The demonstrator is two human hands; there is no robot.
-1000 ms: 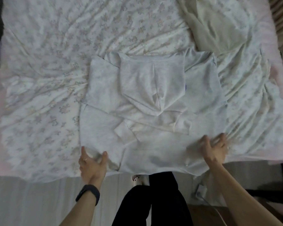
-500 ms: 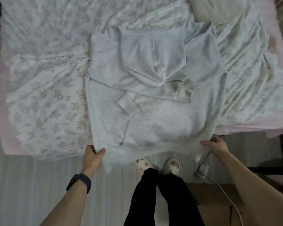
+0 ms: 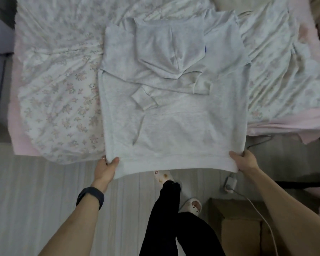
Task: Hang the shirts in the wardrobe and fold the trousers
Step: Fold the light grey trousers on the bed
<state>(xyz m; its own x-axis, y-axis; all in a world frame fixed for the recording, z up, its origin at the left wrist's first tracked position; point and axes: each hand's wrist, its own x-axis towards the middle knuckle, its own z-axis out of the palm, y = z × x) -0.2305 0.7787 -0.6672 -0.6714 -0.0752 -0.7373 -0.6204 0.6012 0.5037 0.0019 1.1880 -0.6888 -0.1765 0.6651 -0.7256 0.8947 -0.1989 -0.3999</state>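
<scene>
Grey hoodie [image 3: 174, 111] lies front-up on the bed [image 3: 59, 93]. The hood is turned down over the chest and both sleeves are folded across the front. Its lower part overhangs the bed's near edge, with the hem off the mattress and above the floor.

Left hand [image 3: 104, 167] grips the hem corner on the bed's near-left side, thumb on top and fingers curled under the cloth. Right hand [image 3: 245, 161] grips the opposite hem corner the same way. The hem is stretched fairly taut between them.

Judged step: squaring up or drawing the garment before a fold or lift.

Risks from here:
- An uneven pull on one corner would skew the body and slide the loose sleeve cuffs out of their fold.
- A quick lift could flip the hood open, since nothing pins it.
- Dragging the hoodie towards the near edge may ruck up the floral sheet [image 3: 50, 115] or pull the whole hoodie off the bed.
- A white cable [image 3: 255, 209] runs over the floor just off the bed's near-right edge, close to the feet, so a step back could snag it.
</scene>
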